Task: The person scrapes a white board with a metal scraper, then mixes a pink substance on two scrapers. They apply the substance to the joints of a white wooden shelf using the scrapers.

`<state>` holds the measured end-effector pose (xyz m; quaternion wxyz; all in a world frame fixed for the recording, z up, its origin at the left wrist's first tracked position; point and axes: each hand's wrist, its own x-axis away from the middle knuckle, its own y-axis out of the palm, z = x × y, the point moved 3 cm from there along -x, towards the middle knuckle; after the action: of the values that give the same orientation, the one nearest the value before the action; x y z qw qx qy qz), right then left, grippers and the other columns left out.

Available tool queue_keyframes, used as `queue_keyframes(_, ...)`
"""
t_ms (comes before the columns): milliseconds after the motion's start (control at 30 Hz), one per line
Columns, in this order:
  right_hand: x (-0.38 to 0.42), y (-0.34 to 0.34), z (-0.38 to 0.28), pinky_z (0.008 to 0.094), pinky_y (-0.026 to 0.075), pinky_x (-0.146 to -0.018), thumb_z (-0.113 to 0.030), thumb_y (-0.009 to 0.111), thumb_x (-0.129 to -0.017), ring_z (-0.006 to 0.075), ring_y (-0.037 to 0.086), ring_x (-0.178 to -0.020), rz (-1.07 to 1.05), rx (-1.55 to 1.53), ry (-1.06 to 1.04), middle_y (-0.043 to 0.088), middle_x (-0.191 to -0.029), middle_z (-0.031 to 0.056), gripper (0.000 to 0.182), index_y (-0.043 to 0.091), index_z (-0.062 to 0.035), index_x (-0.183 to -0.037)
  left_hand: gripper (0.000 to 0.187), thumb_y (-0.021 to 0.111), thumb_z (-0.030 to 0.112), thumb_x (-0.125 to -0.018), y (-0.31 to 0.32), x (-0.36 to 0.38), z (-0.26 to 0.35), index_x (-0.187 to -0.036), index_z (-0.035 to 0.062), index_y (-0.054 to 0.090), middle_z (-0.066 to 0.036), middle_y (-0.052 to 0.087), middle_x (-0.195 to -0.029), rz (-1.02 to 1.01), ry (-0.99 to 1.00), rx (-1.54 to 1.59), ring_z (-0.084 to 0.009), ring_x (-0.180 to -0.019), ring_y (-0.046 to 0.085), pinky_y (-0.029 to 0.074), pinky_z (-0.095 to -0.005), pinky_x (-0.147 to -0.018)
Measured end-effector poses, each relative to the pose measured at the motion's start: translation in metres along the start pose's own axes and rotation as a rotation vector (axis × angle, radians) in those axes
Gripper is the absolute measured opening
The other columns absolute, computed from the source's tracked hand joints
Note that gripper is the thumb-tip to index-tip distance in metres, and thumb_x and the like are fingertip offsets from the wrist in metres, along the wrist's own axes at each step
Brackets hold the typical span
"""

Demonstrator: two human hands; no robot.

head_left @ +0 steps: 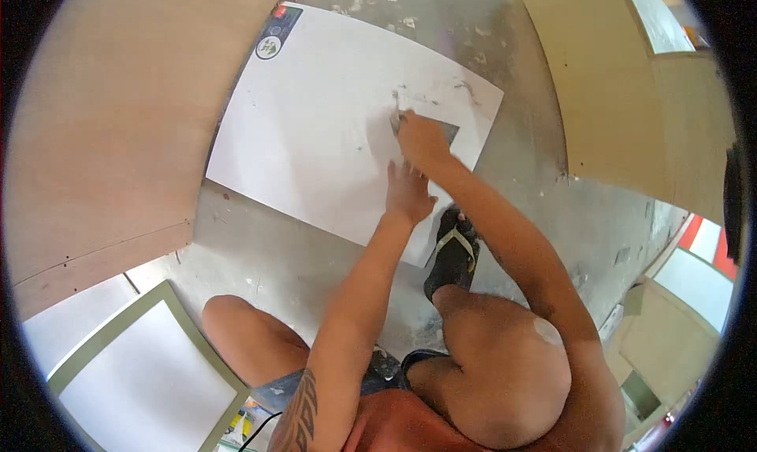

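A large white sheet (315, 121) lies on the grey floor, with a dark printed label (280, 34) in its upper left corner. My left hand (408, 193) rests on the sheet near its lower right part, fingers spread and pointing away from me. Just beyond it, my right hand (422, 142) is closed over something too small to make out. A dark grey flat piece (448, 128) lies under and beside the right hand. Dark smudges and scratch-like marks show on the sheet just past that hand.
Plywood panels stand at the left (118, 121) and right (607, 81). My sandalled foot (456, 251) is at the sheet's near edge. A green-framed white panel (150, 373) leans at the lower left. Pale spots mark the concrete floor (528, 184).
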<state>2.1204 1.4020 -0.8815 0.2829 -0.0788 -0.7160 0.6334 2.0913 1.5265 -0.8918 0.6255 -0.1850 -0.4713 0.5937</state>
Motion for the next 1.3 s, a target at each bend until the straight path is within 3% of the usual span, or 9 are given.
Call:
queue_keyframes(333,0.002,0.019,-0.015,0.0438,0.058,-0.060,-0.014,0.056,-0.090,0.0338,0.071,-0.072,0.188,-0.065,0.068,0.061,-0.101,0.0197,0.024,0.066,0.0063,-0.099,0.080,0.075,0.034,-0.077,0.015,0.005,0.003,-0.145,0.0077,0.042,-0.011,0.033,-0.154,0.239,0.035,-0.025,-0.0324,-0.146,0.021,0.018,-0.0634,-0.115)
queue_keyframes(467,-0.015,0.014,0.011,0.0458,0.058,-0.061,-0.008,0.057,-0.087,0.0344,0.071,-0.075,0.105,-0.027,0.043,0.063,-0.091,0.0195,0.020,0.067,0.0079,-0.094,0.081,0.074,0.036,-0.079,0.014,0.007,0.009,-0.147,0.0082,0.040,-0.011,0.028,-0.157,0.148,0.021,-0.069,-0.0323,-0.147,0.018,0.018,-0.0631,-0.115)
queue_keyframes(533,0.007,0.013,0.006,0.0457,0.058,-0.061,-0.006,0.059,-0.085,0.0332,0.071,-0.078,0.126,-0.157,0.057,0.063,-0.092,0.0200,0.018,0.066,0.0091,-0.091,0.083,0.064,0.046,-0.085,0.023,-0.005,0.000,-0.150,0.0074,0.030,-0.019,0.024,-0.157,-0.122,-0.005,-0.122,-0.0386,-0.148,0.016,0.014,-0.0686,-0.113)
queue_keyframes(567,0.016,0.025,0.001,0.0457,0.058,-0.062,-0.005,0.060,-0.083,0.0332,0.071,-0.080,0.421,-0.256,0.312,0.063,-0.090,0.0210,0.015,0.067,0.0081,-0.088,0.083,0.064,0.046,-0.085,0.024,-0.014,-0.004,-0.150,0.0074,0.030,-0.019,0.024,-0.157,-0.103,0.018,-0.138,-0.0386,-0.148,0.016,0.014,-0.0686,-0.113)
queue_keyframes(633,0.003,0.024,0.004,0.0457,0.058,-0.061,-0.006,0.060,-0.083,0.0338,0.071,-0.078,0.332,-0.162,0.169,0.063,-0.088,0.0209,0.016,0.067,0.0071,-0.090,0.086,0.069,0.041,-0.083,0.026,-0.003,0.005,-0.149,0.0058,0.028,-0.019,0.022,-0.157,0.248,0.087,-0.069,-0.0385,-0.148,0.015,0.016,-0.0685,-0.113)
queue_keyframes(833,-0.023,0.004,0.022,0.0456,0.057,-0.061,-0.016,0.060,-0.086,0.0352,0.069,-0.069,0.309,0.029,0.012,0.062,-0.093,0.0204,0.021,0.064,0.0034,-0.091,0.086,0.068,0.039,-0.085,0.009,0.003,0.008,-0.152,0.0079,0.025,-0.017,0.020,-0.159,0.032,0.027,-0.084,-0.0388,-0.148,0.014,0.016,-0.0681,-0.113)
queue_keyframes(1033,0.081,0.041,0.021,0.0443,0.057,-0.074,-0.015,0.061,-0.085,0.0357,0.069,-0.075,0.047,-0.471,0.453,0.062,-0.105,0.0215,0.018,0.066,0.0013,-0.093,0.081,0.063,0.044,-0.087,0.025,-0.004,0.004,-0.152,0.0084,0.029,-0.015,0.025,-0.158,0.035,0.012,-0.172,-0.0374,-0.148,0.015,0.016,-0.0672,-0.113)
queue_keyframes(1100,0.076,0.033,0.027,0.0437,0.057,-0.073,-0.015,0.062,-0.085,0.0339,0.070,-0.077,0.209,-0.185,0.155,0.060,-0.110,0.0214,0.020,0.067,0.0017,-0.094,0.080,0.060,0.046,-0.089,0.024,0.000,0.010,-0.152,0.0093,0.029,-0.014,0.025,-0.158,-0.001,0.023,-0.205,-0.0372,-0.148,0.015,0.016,-0.0668,-0.114)
queue_keyframes(1300,0.054,0.023,0.033,0.0420,0.057,-0.068,-0.019,0.063,-0.086,0.0320,0.070,-0.075,0.203,-0.270,0.260,0.062,-0.107,0.0208,0.022,0.067,0.0019,-0.089,0.079,0.057,0.048,-0.090,0.013,-0.007,0.011,-0.153,0.0091,0.028,-0.014,0.025,-0.159,0.048,0.003,-0.267,-0.0378,-0.148,0.014,0.015,-0.0676,-0.113)
